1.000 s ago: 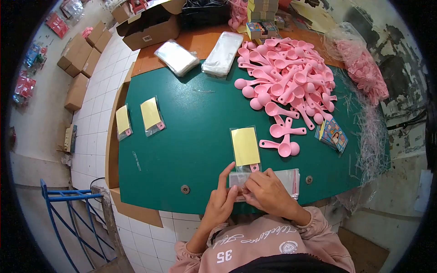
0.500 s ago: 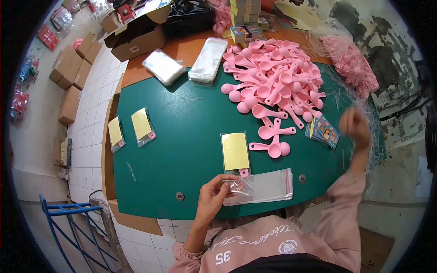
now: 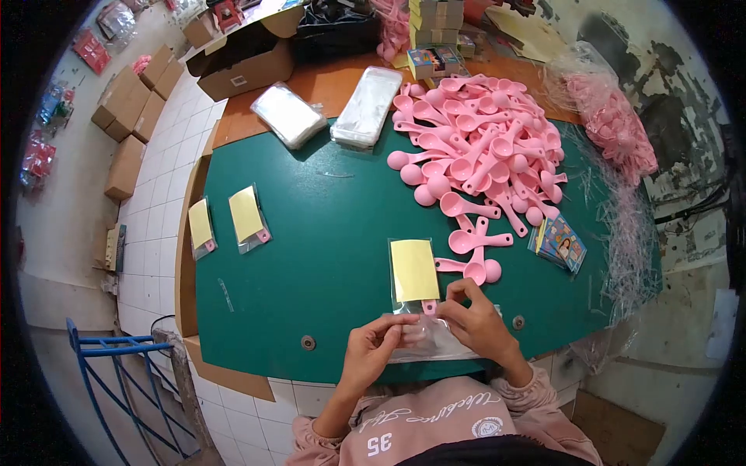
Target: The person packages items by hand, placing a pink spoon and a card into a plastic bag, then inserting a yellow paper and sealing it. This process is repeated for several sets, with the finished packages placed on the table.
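Your left hand (image 3: 367, 353) grip clamped on clear bag (image 3: 441, 342); right hand (image 3: 477, 323) grip, can't tell; uneven tug could tear film.

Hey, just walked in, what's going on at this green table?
Someone's left hand and right hand are working at clear plastic bags by the table's near edge. Just beyond lies a bagged yellow card with a pink handle showing. Two similar packs sit to the left, and loose pink scoops are heaped farther back.
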{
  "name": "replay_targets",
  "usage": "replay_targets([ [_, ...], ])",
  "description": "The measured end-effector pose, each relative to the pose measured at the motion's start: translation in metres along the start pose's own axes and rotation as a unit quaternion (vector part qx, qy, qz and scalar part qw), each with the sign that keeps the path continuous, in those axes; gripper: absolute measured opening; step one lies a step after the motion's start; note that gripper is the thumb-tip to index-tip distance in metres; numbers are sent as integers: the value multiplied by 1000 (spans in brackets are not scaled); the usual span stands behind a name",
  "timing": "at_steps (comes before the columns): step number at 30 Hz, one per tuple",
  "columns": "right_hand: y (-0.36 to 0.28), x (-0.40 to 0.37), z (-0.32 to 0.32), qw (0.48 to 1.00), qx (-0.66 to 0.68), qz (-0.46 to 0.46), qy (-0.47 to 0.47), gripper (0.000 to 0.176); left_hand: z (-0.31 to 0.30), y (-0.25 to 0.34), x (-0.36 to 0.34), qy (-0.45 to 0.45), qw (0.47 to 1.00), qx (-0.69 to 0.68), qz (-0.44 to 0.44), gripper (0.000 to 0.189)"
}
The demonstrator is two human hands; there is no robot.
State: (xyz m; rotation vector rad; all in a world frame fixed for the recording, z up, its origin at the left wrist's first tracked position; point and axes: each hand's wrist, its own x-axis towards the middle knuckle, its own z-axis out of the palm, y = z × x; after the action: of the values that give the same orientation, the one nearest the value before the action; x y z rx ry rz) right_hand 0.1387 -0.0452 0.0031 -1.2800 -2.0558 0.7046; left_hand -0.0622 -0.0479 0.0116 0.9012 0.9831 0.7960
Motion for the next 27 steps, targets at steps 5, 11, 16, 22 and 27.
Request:
replay_targets([
  [5, -5, 3, -8, 993, 101, 56, -14, 20, -12, 12, -3, 2, 995, 86, -43, 23],
  [11, -2, 3, -18, 986, 146, 68, -44, 21, -9, 1, 4, -17, 967, 241, 80, 19],
  [16, 3, -1, -21, 936, 281, 199, -70, 12, -2, 0, 6, 8, 960, 251, 121, 11],
  [22, -4, -4, -1, 884, 369, 285, 24, 13, 5, -7, 7, 47, 966, 236, 93, 12],
  [27, -11, 1, -3, 892, 324, 310, 62, 16, 12, -9, 9, 104, 967, 230, 34, 12],
])
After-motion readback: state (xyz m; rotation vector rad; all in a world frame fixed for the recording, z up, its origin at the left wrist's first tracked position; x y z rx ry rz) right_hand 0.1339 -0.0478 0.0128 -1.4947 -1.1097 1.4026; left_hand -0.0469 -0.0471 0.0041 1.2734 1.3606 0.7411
